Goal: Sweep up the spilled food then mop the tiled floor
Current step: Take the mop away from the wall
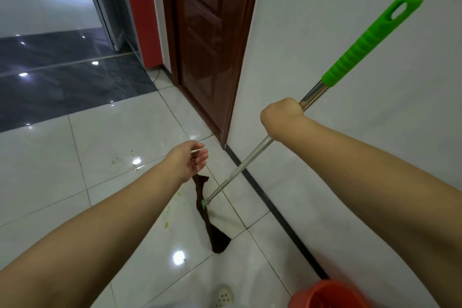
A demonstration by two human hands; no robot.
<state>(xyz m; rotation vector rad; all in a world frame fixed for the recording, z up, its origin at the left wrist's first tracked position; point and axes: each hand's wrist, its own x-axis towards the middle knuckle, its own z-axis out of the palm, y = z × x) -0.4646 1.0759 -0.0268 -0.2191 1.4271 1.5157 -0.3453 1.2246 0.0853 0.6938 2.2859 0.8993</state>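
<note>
Mopping looks to be under way: a mop [250, 165] with a steel pole and green grip slants from upper right down to the tiled floor [62, 157], where its dark brown cloth head [212, 222] lies in a long, twisted strip close to the wall. The right hand [281, 114] is wrapped in a fist around the bare pole just below the green grip, holding the mop at a steep slant — probably so the head stays on the tiles while it is steered from above. The left hand [191, 157] reaches forward and down over the upper end of the cloth, fingers loosely curled; it seems to pinch a thin thread or loop that runs down to the cloth, perhaps to straighten or spread the twisted head, though the hold is too small to tell for sure.

Yellowish food spots [136, 161] still mark the glossy white tiles left of the cloth, with a few more specks [166, 225] nearer the viewer, so the floor is not yet clean. A black baseboard [275, 205] runs along the white wall just right of the mop. A dark red door [207, 40] stands ahead, with dark grey tiles [62, 82] beyond to the left. At the bottom edge sit the rim of an orange bucket [322, 292] — likely the mop water — and a white slipper toe [223, 295].
</note>
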